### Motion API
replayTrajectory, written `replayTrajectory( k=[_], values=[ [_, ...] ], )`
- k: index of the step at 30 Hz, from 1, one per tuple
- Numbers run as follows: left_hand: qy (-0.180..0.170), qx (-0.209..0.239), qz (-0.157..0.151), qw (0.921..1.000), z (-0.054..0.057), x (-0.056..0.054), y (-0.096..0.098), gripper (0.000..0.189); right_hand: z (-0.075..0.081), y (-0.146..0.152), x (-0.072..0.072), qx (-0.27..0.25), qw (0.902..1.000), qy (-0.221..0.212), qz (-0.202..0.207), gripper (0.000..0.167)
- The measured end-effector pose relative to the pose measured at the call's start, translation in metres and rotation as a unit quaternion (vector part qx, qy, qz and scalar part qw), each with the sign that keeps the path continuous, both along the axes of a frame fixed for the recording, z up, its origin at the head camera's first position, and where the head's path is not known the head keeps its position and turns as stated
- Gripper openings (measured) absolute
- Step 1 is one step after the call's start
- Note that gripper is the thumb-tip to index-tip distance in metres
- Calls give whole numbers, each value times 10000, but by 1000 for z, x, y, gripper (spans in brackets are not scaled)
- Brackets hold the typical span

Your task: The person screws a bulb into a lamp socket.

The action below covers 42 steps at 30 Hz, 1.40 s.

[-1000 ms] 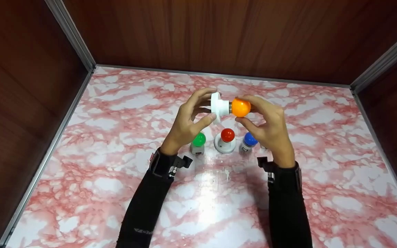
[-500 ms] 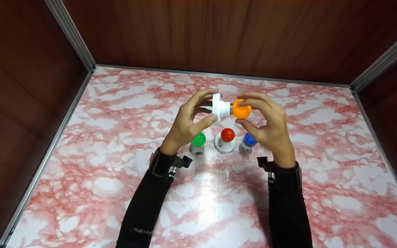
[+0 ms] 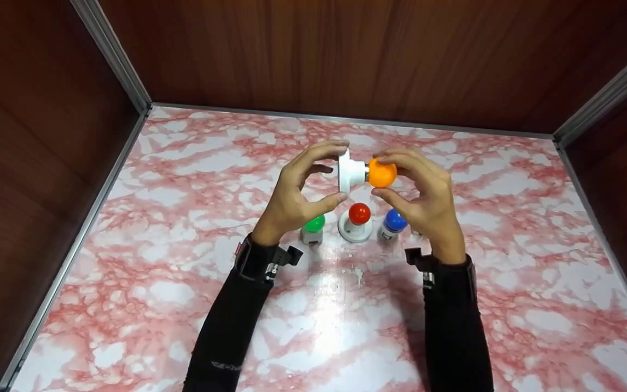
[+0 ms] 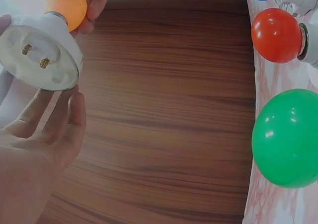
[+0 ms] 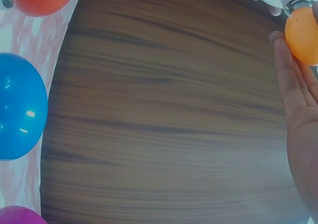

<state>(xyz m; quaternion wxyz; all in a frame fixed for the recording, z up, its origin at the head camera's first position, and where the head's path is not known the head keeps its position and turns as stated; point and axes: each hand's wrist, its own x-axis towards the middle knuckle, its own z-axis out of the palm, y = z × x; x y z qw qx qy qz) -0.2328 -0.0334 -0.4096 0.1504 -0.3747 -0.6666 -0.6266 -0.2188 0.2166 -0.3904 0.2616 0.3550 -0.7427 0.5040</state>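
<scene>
My left hand (image 3: 294,190) holds a white lamp holder (image 3: 350,173) by the rim of its round base, thumb below and fingers above. In the left wrist view, two brass screws show in the holder's (image 4: 37,57) hollow underside. The fingers and thumb of my right hand (image 3: 425,190) pinch an orange light bulb (image 3: 382,173). This bulb lies sideways, its metal cap at the holder's mouth, with a short band of metal showing. How deep the cap sits is hidden. Both things are in the air above the table.
Below the hands, a green bulb (image 3: 314,222), a red bulb (image 3: 360,213) and a blue bulb (image 3: 395,219) stand in white holders on the marbled table (image 3: 172,294). A magenta bulb (image 5: 20,216) shows in the right wrist view. Brown wood-grain panels (image 3: 346,60) enclose the table.
The lamp holder has shifted slightly right and turned a little in my left hand, whose thumb has moved along the rim. My right fingers have shifted on the orange bulb.
</scene>
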Motion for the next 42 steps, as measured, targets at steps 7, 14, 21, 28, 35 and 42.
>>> replayTrajectory(
  k=[7, 14, 21, 28, 35, 42],
  values=[
    [456, -23, 98, 9989, 1, -2, 1, 62, -2, 1, -1, -24, 9999, -147, -8, 48],
    [689, -95, 206, 9974, 1, -2, 0, 60, -2, 0, -1, -116, 9995, -287, 50, 46],
    [707, -162, 207, 9971, 0, -2, 1, 55, -2, 1, 0, -3, 9996, -291, -55, 44],
    [640, -88, 339, 9973, -1, -1, 0, 60, 0, 1, -1, 335, 9990, 29, -280, 52],
    [-285, 113, 60, 9995, 3, 4, 0, 62, 6, -3, -1, 324, 9957, 798, -342, 51],
    [-658, -83, -43, 9978, 5, 4, 0, 56, 7, -7, 5, 326, 9917, 1084, -613, 39]
  ],
)
